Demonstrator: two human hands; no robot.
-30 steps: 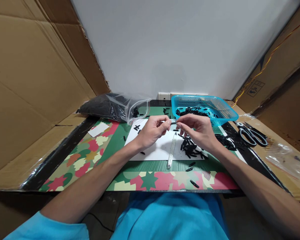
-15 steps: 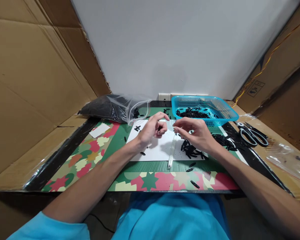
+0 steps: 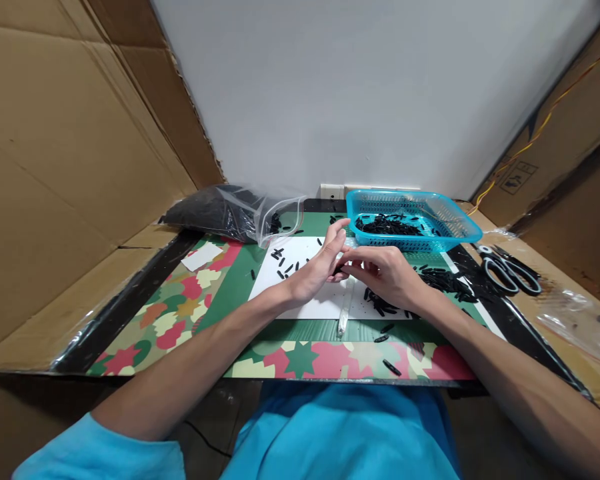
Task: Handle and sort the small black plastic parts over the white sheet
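My left hand (image 3: 316,268) is over the white sheet (image 3: 265,287), its upper fingers raised and its lower fingers curled against a small black elongated piece (image 3: 339,269). From the right, my right hand (image 3: 383,270) meets it, thumb and forefinger pinched on the same piece. The left palm's inner side is partly hidden. Beneath the hands a narrow whitish strip (image 3: 344,313) lies lengthwise on the sheet. More black pieces (image 3: 380,303) are heaped under my right hand, and several loose ones (image 3: 286,270) are scattered left of my left hand.
A blue basket (image 3: 463,230) holding black pieces stands at the back right. A clear zip bag (image 3: 215,213) full of dark material lies back left. Scissors (image 3: 510,273) and a small clear bag (image 3: 575,317) are on the right. Cardboard walls (image 3: 80,133) flank the table.
My hands have come together; they were apart above the sheet. The right fingertips now meet the left fingers at the black piece. The view has shifted slightly.
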